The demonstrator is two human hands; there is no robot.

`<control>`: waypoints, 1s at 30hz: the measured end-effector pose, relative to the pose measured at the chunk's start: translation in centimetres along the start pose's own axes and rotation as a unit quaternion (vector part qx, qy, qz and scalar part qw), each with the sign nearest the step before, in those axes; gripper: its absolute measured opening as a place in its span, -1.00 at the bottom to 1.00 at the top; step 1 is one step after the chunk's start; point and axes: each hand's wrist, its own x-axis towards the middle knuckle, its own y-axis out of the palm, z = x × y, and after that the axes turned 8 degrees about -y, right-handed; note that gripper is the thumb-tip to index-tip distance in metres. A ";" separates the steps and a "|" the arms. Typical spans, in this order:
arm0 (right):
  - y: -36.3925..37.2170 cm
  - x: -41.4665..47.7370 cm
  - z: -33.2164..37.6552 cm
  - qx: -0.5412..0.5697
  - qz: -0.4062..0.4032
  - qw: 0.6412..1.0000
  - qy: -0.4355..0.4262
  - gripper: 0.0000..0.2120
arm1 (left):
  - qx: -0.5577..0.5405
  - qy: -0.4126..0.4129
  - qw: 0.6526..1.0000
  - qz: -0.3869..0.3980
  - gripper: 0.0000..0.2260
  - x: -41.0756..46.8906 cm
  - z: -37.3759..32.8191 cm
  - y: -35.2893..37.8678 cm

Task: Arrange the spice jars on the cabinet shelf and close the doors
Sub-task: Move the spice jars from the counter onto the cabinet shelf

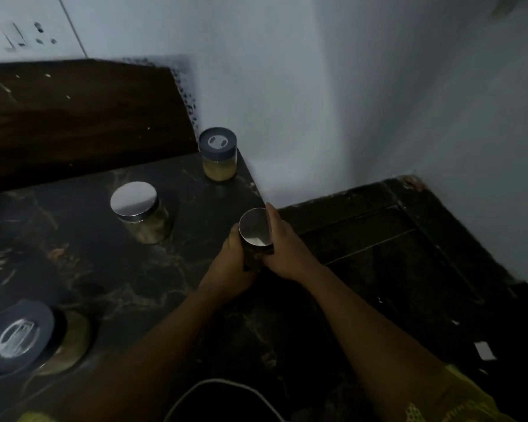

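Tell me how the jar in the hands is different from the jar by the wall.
The held jar has a shiny silver lid; the corner jar has a grey one. The left hand and right hand grip the held jar; the corner jar stands untouched on the counter. Both have round lids.

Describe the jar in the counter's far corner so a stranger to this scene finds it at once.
Find the dark marble counter and follow its right edge back to the white wall. The corner jar stands there. Its lid is matte grey with a white emblem, unlike the shiny-lidded jar in front of it.
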 end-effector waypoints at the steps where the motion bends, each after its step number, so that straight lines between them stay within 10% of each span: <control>1: 0.2 0.1 -0.2 0.006 -0.007 1.000 -0.001 0.01 | -0.010 0.005 1.000 -0.008 -0.19 0.1 0.1 0.3; 14: -0.2 -0.9 6.5 0.155 -0.191 0.969 -0.007 -0.02 | -0.106 0.108 0.984 -0.094 -0.15 -3.0 -2.4 -5.0; 21: -0.4 -2.0 16.1 0.144 -0.201 0.964 -0.102 -0.46 | -0.185 0.134 0.958 -0.174 -0.22 -8.3 -3.7 -11.5; 30: 1.0 -3.2 25.8 0.337 0.076 0.909 -0.233 -0.31 | -0.276 0.118 0.935 -0.190 -0.28 -16.1 -2.2 -24.2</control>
